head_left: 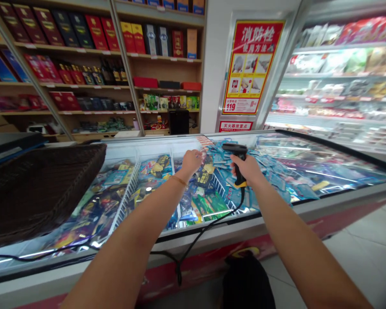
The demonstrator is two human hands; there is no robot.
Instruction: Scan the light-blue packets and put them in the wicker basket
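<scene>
My right hand (pixel 250 168) is wrapped round the grip of a black barcode scanner (pixel 235 149) with yellow trim, its head tilted over the freezer. From its base a black cable (pixel 209 224) runs down across the freezer's front edge and off to the left. My left hand (pixel 191 163) reaches over the freezer with its fingers closed by some packets; what they hold, if anything, is hard to make out. Just below it lies a black-and-gold packet (pixel 204 177). Light-blue packets (pixel 273 171) are heaped behind and right of the scanner.
White wire dividers (pixel 126 195) split the chest freezer (pixel 312 205) into sections of frozen packets. A dark woven basket (pixel 51 189) rests on its left end. Shelves of boxes (pixel 96 32) and a lit display fridge (pixel 337 73) stand behind, with a red poster (pixel 253 66) between.
</scene>
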